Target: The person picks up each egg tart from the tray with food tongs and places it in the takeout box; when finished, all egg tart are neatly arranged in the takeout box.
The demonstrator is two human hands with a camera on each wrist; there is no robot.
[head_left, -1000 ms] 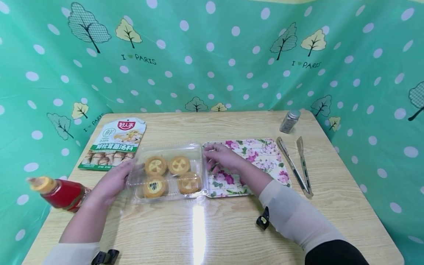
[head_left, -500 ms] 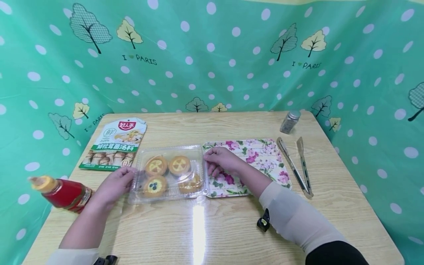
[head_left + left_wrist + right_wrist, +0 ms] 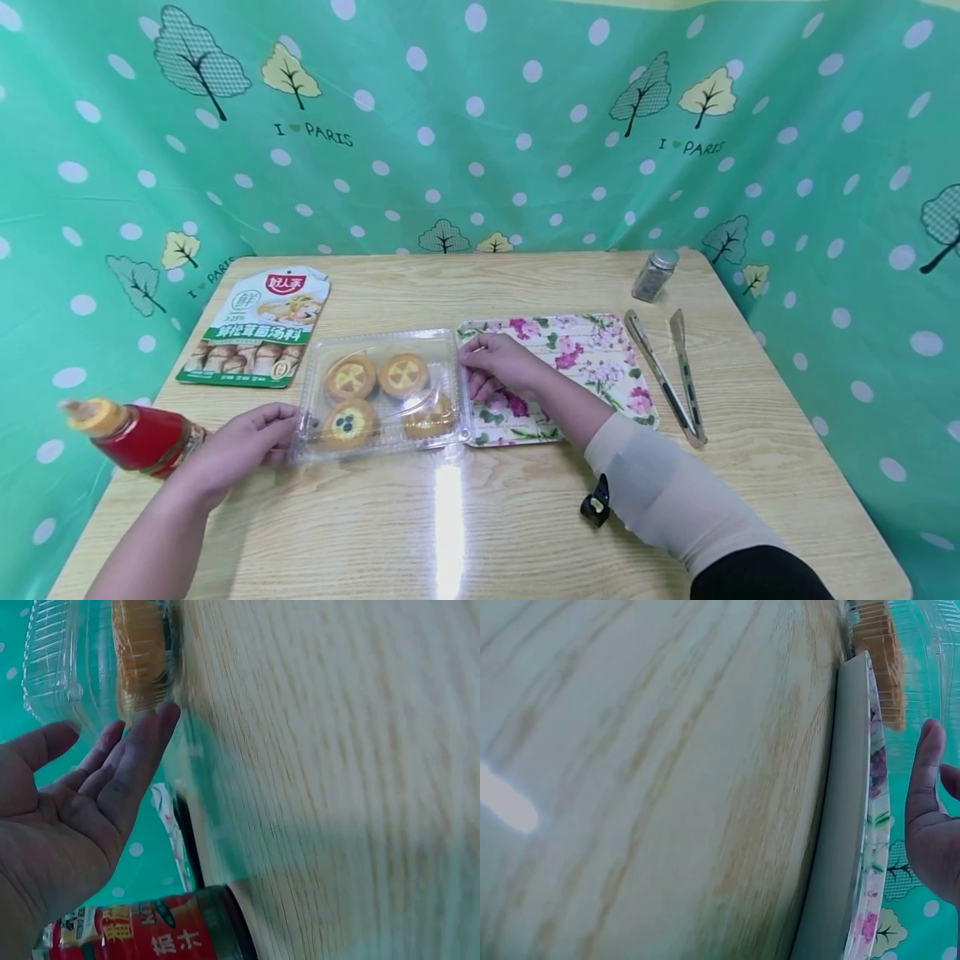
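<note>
A clear plastic clamshell box (image 3: 390, 335) stands with its lid down over several egg tarts (image 3: 351, 377), one with dark berries on top. Beside its left wall is my left hand (image 3: 243, 448). In the left wrist view, that hand's extended fingertips (image 3: 166, 712) are at the box's lower edge, with thumb and fingers spread apart. My right hand (image 3: 504, 364) lies at the box's right edge, over a flower-patterned tray (image 3: 600, 358). Its thumb (image 3: 930, 742) stands straight in the right wrist view, and most other fingers are out of that frame.
A red ketchup bottle (image 3: 153, 440) with a yellow cap stands left of my left hand. Behind it lies a soup seasoning packet (image 3: 258, 329). Metal tongs (image 3: 678, 375) lie right of the tray, and a small spice jar (image 3: 654, 277) stands at the back right.
The box's lid has come down flat from a slightly raised position. My left hand has dropped from the lid's left edge toward the box's near left side. My right hand has hardly moved.
</note>
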